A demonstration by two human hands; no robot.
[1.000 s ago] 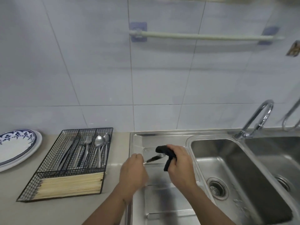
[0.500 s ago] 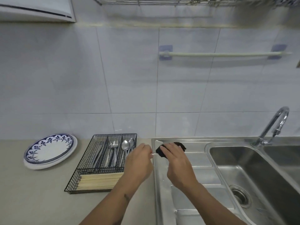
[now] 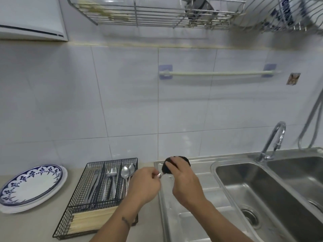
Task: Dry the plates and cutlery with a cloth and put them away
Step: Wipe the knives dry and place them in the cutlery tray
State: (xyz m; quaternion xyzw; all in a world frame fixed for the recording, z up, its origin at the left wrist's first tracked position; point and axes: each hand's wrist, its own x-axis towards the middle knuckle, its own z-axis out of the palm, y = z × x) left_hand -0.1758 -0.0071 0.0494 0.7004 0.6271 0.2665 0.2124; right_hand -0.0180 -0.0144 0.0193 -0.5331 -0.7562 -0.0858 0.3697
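My left hand point(image 3: 144, 185) pinches the end of a small metal piece of cutlery point(image 3: 159, 175); only a short shiny bit shows between my hands. My right hand point(image 3: 185, 182) grips a bunched black cloth point(image 3: 167, 167) wrapped around the cutlery's other end, above the steel draining board point(image 3: 197, 219). Just left of my hands a black wire cutlery tray point(image 3: 95, 198) holds knives, forks, spoons point(image 3: 128, 171) and a bundle of chopsticks point(image 3: 90, 219). Blue-patterned plates point(image 3: 33, 185) are stacked on the counter at far left.
A double steel sink point(image 3: 258, 187) with a curved tap point(image 3: 274, 138) lies to the right. A wire dish rack point(image 3: 157, 11) hangs overhead with patterned dishes at its right end. A towel rail point(image 3: 216, 73) is fixed to the tiled wall.
My view has tilted up, bringing the overhead rack into sight. Both hands have shifted left toward the cutlery tray, and the cloth now covers more of the cutlery.
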